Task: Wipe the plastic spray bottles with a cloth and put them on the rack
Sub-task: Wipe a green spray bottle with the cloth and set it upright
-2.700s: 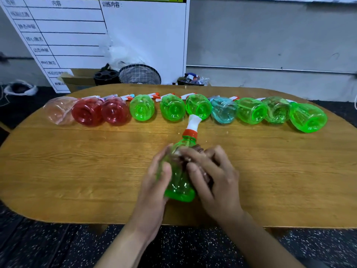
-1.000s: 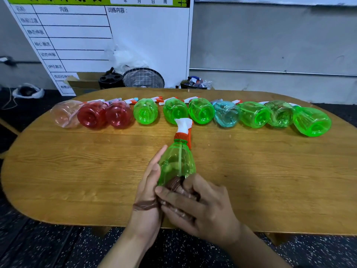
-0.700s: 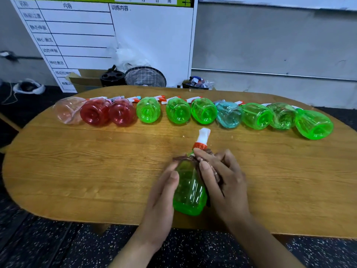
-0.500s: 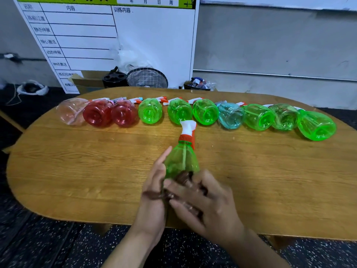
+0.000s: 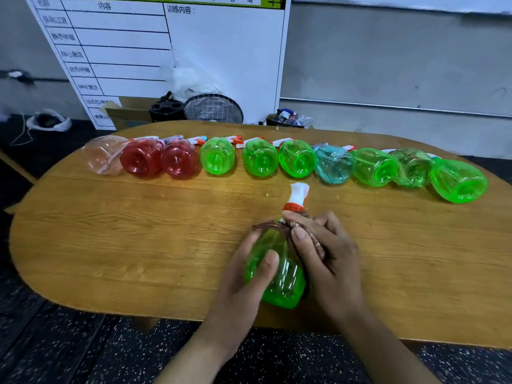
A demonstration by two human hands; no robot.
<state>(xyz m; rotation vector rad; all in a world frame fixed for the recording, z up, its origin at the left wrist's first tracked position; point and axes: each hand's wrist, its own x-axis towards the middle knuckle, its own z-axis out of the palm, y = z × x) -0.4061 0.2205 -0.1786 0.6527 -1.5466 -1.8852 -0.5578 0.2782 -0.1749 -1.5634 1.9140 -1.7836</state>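
Where bottles (image 5: 296,158) lie: oval wooden table (image 5: 138,245).

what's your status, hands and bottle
Left hand holds green spray bottle over table. Right hand presses brown cloth at its neck. Ten bottles lie in the far row; no rack in view.

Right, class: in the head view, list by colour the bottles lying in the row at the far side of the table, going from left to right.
Pale pink bottle → red bottle → second red bottle → green bottle → green bottle → green bottle → blue bottle → green bottle → green bottle → green bottle.
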